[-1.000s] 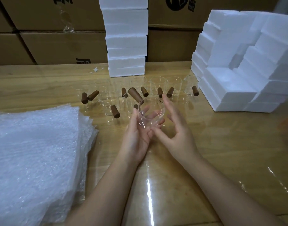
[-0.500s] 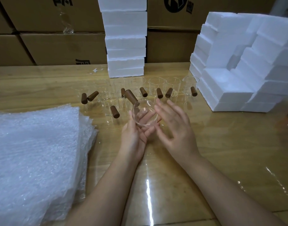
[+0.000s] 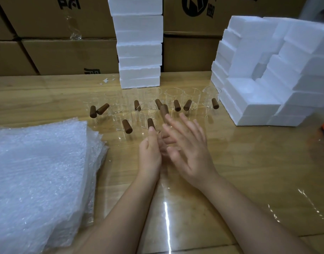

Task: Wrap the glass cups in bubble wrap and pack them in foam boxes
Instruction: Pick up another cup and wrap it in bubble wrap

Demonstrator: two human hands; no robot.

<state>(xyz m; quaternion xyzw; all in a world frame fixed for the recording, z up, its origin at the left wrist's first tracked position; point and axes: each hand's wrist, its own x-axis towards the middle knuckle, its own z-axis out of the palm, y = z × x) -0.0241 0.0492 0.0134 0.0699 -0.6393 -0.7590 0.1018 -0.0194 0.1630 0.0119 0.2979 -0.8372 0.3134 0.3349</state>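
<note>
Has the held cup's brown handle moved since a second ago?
Yes, rightward. The held cup's handle was left of the standing handle in front of the foam stack; now it lies just right of it.

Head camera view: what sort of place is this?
Probably a packing or warehouse workroom: brown cardboard cartons stacked behind, white foam boxes piled on the wooden table, and a stack of clear bubble wrap sheets beside clear glass cups with brown handles.
</note>
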